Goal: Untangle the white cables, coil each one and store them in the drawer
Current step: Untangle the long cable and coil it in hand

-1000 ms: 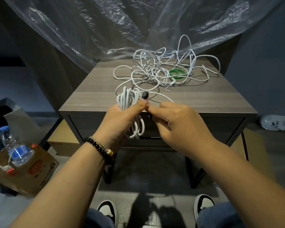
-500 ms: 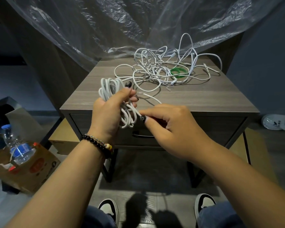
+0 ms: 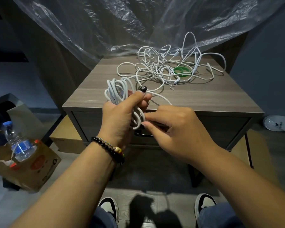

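White coil (image 3: 118, 91) gripped by left hand (image 3: 120, 120); right hand (image 3: 176, 129) pinching strand.

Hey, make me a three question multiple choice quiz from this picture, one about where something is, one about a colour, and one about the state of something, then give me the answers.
1. Where is the water bottle?
A. On the nightstand
B. In a cardboard box on the floor
C. In the drawer

2. What colour is the ring among the tangled cables?
A. Green
B. Red
C. Yellow

3. What state is the drawer in?
A. Pulled out
B. Closed
C. Removed

Answers:
1 B: the water bottle stands in the cardboard box.
2 A: the ring is green amid the tangled cables.
3 B: the drawer front sits flush behind the left hand, which grips the coiled cable.
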A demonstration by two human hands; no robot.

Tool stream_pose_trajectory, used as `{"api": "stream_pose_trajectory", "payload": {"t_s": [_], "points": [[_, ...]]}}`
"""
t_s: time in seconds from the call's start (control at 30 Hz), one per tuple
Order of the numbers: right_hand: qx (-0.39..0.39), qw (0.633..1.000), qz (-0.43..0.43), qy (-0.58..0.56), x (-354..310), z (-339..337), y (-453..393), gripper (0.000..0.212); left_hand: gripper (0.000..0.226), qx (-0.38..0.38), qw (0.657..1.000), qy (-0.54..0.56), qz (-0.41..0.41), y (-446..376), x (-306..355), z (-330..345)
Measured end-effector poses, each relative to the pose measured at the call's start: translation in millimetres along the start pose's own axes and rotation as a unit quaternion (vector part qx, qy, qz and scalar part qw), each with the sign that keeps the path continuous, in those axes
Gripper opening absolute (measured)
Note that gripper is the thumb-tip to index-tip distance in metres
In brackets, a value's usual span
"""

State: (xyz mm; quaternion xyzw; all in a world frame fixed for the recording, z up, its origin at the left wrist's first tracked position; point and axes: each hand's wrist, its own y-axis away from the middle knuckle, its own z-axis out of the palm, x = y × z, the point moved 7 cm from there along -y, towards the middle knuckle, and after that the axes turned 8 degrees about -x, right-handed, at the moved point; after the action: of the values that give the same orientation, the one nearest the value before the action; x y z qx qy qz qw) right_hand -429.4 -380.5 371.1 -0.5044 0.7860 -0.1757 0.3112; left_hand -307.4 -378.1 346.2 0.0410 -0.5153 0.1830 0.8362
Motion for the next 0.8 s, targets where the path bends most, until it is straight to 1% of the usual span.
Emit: {"api": "stream_pose_trajectory", "payload": {"t_s": [0.1,0.2,0.27,0.43,0.5,0.6,0.67,0.7,0.73,0.8], "points": [[0.011,1.0,-0.003,-0.001,-0.9,-0.1,0.1,0.016,0.015,-0.001,1.0,0.005,-0.012,-1.1,-0.7,-1.4],[0.022,1.0,-0.006,-0.018,-4.0,-0.2,-1.0,0.018,0.022,0.019,0.999,0.033,-0.029,-4.5,-1.0,-5.1],[0.015,0.999,-0.003,-0.04,-4.3,1.3,-2.5,0.02,0.028,0.041,0.997,0.057,-0.039,-7.8,-1.4,-9.6],[-0.004,0.993,-0.002,-0.115,-4.1,2.7,-5.1,0.022,0.03,0.115,0.973,0.193,-0.049,-15.6,4.2,-31.4],[-0.026,0.987,-0.002,-0.161,-5.2,5.8,-4.7,0.023,0.031,0.13,0.965,0.223,-0.039,-19.6,8.8,-41.7],[-0.092,0.971,0.014,-0.22,-5.6,14.7,-2.9,0.027,0.037,0.141,0.956,0.256,-0.011,-23.4,16.6,-53.8],[-0.139,0.961,0.041,-0.237,-2.3,20.0,-1.0,0.028,0.041,0.115,0.95,0.291,0.003,-24.1,21.7,-56.9],[-0.159,0.957,0.058,-0.234,0.6,21.8,0.2,0.026,0.04,0.082,0.947,0.312,-0.002,-23.9,23.2,-55.1],[-0.179,0.955,0.078,-0.224,4.6,23.5,1.5,0.024,0.037,0.032,0.941,0.336,-0.017,-23.3,23.6,-50.0],[-0.205,0.953,0.124,-0.185,14.8,26.0,4.4,0.016,0.029,-0.094,0.917,0.382,-0.071,-19.1,21.8,-32.2]]}}
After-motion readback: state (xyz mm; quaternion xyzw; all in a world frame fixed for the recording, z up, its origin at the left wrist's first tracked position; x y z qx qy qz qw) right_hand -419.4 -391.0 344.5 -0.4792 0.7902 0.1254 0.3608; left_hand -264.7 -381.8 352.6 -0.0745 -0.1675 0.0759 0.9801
